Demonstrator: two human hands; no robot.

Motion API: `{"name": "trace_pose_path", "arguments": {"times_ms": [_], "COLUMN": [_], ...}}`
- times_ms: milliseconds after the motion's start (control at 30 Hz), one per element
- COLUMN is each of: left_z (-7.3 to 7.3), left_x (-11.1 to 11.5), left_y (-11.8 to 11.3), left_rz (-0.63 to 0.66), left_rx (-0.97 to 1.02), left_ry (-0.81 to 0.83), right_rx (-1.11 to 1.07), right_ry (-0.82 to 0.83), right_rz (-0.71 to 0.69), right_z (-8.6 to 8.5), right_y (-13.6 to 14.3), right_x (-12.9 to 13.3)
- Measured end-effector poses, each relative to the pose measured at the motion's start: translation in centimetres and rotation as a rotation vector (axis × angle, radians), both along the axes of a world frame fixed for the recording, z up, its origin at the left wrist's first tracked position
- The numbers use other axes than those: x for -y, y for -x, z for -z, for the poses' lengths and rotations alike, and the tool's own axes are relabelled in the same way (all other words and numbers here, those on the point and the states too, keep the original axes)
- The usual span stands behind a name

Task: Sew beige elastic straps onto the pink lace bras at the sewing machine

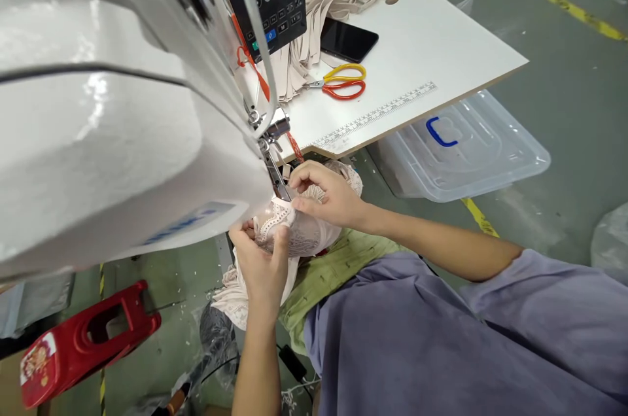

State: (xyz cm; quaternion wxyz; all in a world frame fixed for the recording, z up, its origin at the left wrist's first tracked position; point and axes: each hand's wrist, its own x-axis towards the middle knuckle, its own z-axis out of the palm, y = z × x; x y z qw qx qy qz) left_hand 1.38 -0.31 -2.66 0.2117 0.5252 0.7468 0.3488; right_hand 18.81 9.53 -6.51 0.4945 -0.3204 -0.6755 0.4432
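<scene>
A pale pink lace garment (307, 239), which looks like a bra with moulded cups, lies under the needle area of a white sewing machine (122, 141). My left hand (262, 262) grips its near edge, thumb on top and fingers tucked beneath. On the far side, my right hand (326, 197) pinches the garment's edge close beside the presser foot (280, 184). The machine's head hides part of the fabric and some left fingertips. More lace fabric (233, 295) hangs below my left hand.
Scissors (343, 81), a black phone (349, 40) and beige fabric strips (318, 10) lie on the white table (417, 30). A control panel (275, 0) stands behind the needle. Below are a clear lidded box (471, 148) and a red stool (93, 337). Green cloth (318, 292) covers my lap.
</scene>
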Motion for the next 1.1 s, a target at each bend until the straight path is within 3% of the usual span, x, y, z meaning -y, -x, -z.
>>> {"name": "trace_pose_path", "arguments": {"times_ms": [467, 733, 900, 1000, 1100], "left_z": [-0.4, -0.5, -0.9, -1.0, -0.6], "left_x": [-0.3, -0.3, -0.2, 0.8, 2.6], "left_y": [-1.3, -1.4, -0.5, -0.4, -0.9], "left_rz": [0.02, 0.02, -0.015, 0.052, 0.402], "left_rx": [-0.254, -0.259, -0.11, 0.293, 0.801], "left_ry": [-0.066, -0.076, -0.064, 0.105, 0.459], "right_rx": [0.055, 0.222, 0.242, 0.244, 0.334], "right_ry": [-0.016, -0.224, -0.164, -0.053, 0.032], "right_rz": [-0.03, -0.019, -0.079, -0.343, -0.83], "right_z": [1.4, 4.0, 4.4, 3.1, 1.9], "right_y": [-1.0, -1.8, -3.7, -4.6, -5.3], "right_x": [1.5, 1.3, 1.7, 4.1, 7.9]}}
